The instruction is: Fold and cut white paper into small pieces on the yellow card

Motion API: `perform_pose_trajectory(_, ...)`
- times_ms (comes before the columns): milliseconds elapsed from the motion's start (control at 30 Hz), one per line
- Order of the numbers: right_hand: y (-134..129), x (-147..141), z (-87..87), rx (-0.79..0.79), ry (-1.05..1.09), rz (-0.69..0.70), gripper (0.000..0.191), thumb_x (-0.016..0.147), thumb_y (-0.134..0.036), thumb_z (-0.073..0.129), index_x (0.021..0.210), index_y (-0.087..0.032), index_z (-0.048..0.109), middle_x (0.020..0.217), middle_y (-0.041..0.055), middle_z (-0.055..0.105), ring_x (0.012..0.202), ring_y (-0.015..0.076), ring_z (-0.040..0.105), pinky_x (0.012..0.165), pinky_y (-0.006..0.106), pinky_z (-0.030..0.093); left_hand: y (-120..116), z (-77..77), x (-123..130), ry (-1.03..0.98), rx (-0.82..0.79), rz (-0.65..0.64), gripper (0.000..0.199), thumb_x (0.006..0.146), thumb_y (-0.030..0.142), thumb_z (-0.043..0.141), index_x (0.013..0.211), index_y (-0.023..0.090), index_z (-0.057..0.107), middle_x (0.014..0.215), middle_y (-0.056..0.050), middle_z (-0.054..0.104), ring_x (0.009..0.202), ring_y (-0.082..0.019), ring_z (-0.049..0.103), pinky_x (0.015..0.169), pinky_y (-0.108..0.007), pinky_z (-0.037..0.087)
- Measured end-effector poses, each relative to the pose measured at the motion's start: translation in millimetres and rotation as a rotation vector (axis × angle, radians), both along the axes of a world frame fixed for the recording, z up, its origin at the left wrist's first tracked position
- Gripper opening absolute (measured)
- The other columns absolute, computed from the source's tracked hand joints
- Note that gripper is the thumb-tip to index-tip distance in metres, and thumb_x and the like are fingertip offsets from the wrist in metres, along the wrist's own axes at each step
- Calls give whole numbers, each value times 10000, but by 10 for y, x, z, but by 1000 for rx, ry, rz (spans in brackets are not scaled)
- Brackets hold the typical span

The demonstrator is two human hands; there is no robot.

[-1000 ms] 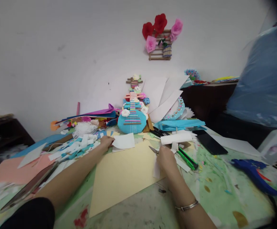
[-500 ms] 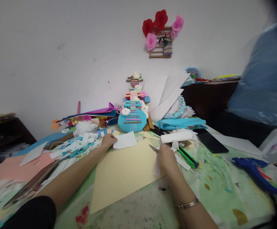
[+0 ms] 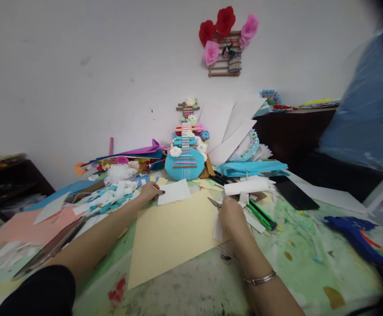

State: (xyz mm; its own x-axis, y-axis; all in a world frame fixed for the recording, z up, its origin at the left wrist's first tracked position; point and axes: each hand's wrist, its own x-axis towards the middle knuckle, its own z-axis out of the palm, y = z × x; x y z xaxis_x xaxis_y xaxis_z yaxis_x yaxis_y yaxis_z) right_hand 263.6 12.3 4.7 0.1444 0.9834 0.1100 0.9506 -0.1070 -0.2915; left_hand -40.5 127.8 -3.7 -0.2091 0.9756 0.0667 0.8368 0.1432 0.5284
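Observation:
My left hand (image 3: pixel 149 192) pinches the left edge of a small white paper piece (image 3: pixel 174 192), which lies by the top edge of a large cream sheet (image 3: pixel 171 239). At the sheet's right side, my right hand (image 3: pixel 231 215) is closed around scissors (image 3: pixel 214 202), their blades pointing up and left. A white scrap (image 3: pixel 217 228) hangs or lies just below that hand. Directly right of it are a green cutter (image 3: pixel 260 214) and a white roll (image 3: pixel 246 187).
A blue lute-shaped craft (image 3: pixel 185 164) stands at the back. Cut white and blue strips (image 3: pixel 115 195) are heaped left. Farther right lie a black phone (image 3: pixel 295 193) and a blue glue gun (image 3: pixel 356 235). A salmon sheet (image 3: pixel 36 224) is at the far left.
The view has shifted slightly. The white paper lies a little more squarely under my left fingertips. My right hand keeps its hold on the scissors.

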Motion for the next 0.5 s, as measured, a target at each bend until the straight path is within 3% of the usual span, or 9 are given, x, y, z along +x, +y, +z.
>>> perform_pose_trajectory(233,6,12,-4,-6,-2,2,296,792,-19,389,968,-80,619,970,181,625,920,289,614,724,332,439,-29,-9,-18,134,61,-2,199,686,337,638,712,169,535,437,27,551,500,-161,571,559,-246,383)
perform_pose_trajectory(333,7,7,-3,-9,-5,1,304,789,-16,387,973,-82,619,965,182,626,921,293,614,715,336,440,-37,19,-11,213,110,-9,165,700,299,631,719,167,534,574,-14,612,614,-174,591,586,-248,378)
perform_pose_trajectory(500,5,-3,-4,-4,-8,-1,318,786,1,381,992,-71,613,975,192,622,917,278,615,713,323,433,-191,58,341,359,244,-121,153,808,314,508,814,169,556,826,-71,634,807,-199,573,682,-283,385)
